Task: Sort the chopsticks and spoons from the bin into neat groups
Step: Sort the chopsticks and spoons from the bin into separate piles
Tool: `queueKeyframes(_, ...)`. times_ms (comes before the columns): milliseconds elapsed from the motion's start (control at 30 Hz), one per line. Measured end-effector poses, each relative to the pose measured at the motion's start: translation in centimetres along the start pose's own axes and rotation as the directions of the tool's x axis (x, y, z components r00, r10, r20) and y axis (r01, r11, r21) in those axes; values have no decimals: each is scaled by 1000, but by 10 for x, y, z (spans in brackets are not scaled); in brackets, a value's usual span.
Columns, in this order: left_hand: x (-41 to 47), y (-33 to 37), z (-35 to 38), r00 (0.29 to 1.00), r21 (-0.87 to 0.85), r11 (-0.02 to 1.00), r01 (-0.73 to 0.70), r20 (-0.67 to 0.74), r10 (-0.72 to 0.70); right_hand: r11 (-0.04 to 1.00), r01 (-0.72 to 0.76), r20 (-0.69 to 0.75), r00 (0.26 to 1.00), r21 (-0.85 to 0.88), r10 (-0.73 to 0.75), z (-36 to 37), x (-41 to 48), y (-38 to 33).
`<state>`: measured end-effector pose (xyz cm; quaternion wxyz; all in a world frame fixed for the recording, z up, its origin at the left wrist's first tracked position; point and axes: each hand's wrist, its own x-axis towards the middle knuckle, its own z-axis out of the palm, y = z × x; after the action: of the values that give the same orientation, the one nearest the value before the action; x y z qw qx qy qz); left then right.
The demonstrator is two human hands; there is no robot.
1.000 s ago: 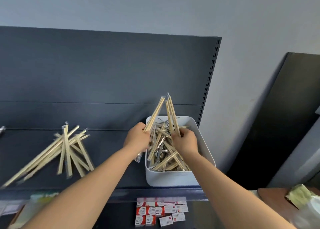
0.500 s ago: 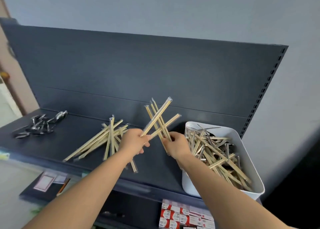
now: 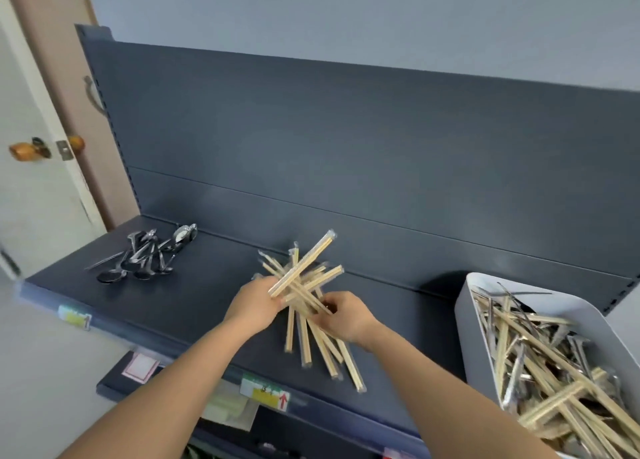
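Observation:
A pile of wrapped wooden chopsticks (image 3: pixel 323 349) lies on the dark shelf (image 3: pixel 214 295), fanned toward its front edge. My left hand (image 3: pixel 254 304) grips a wrapped pair of chopsticks (image 3: pixel 306 266) that points up and right over the pile. My right hand (image 3: pixel 343 314) pinches several more chopsticks just right of it, low over the pile. A heap of metal spoons (image 3: pixel 147 256) lies at the shelf's left end. The white bin (image 3: pixel 472 337) at the right holds mixed chopsticks and spoons.
The shelf's dark back panel (image 3: pixel 346 153) rises right behind the piles. A door with a brass knob (image 3: pixel 26 150) stands at the left. Price labels (image 3: pixel 265 392) line the shelf's front edge, with a lower shelf of small packets beneath.
Both hands lifted chopsticks out of the bin and carried them left to the chopstick pile. They are now low over it. The view swung left, bringing the spoons and door into sight.

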<state>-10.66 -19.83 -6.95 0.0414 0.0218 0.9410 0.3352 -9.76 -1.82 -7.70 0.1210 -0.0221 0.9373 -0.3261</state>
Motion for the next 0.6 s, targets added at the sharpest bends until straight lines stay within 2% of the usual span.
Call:
queueKeyframes(67,11,-23,2,992,179,983,-34,124,11,968,-3,-28,1000,-250,-5,11,9,-3)
queueKeyframes(133,15,-45,10,960,376,921,-102,281,-8,880,-13,-70,997,-474,-23,22,15,-3)
queueKeyframes(233,18,-69,24,910,524,819,-232,414,-7,786,54,-6,997,-615,-73,36,21,-2)
queueKeyframes(333,25,-79,30,913,549,788,-279,405,42,708,98,67,995,-699,-72,45,25,0)
queueKeyframes(467,37,-78,27,918,629,705,-329,387,84,643,34,33,999,-765,-14,45,31,1)
queueKeyframes(600,48,-76,30,933,663,680,-314,348,92,658,-19,-5,1000,-753,23,48,34,4)
